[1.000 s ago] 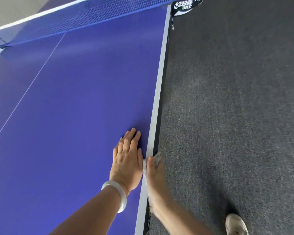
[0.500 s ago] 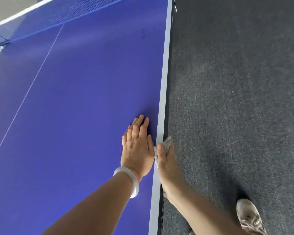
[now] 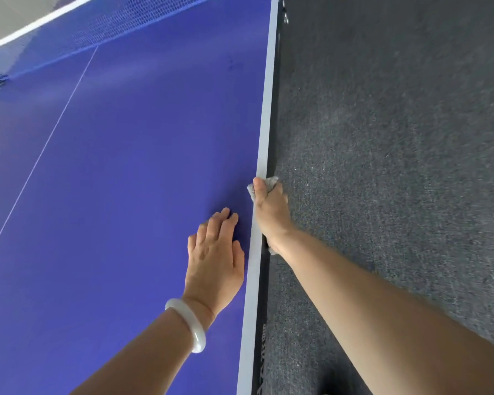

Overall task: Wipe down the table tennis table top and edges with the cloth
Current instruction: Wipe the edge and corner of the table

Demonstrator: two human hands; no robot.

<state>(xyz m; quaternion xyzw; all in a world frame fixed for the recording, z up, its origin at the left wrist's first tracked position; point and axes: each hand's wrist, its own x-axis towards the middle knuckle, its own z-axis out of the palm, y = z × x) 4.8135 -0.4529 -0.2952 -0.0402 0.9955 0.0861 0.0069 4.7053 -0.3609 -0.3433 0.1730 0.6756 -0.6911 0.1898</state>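
Evidently, in the head view, the right hand [image 3: 270, 212] gripped the grey cloth [image 3: 272, 182] against the table's side edge [image 3: 264, 132], thumb on top and the other fingers down over the side, probably to wipe rim and face together. The left hand [image 3: 214, 260], fingers straight and holding nothing, lay flat on the blue table top [image 3: 126, 195] just beside it, likely as a brace.

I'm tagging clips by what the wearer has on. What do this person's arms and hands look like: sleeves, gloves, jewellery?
Both forearms are bare, with no sleeves in view, and neither the left hand nor the right hand is gloved. The left wrist carries a thick, smooth, rounded white bangle. The right wrist wears nothing.
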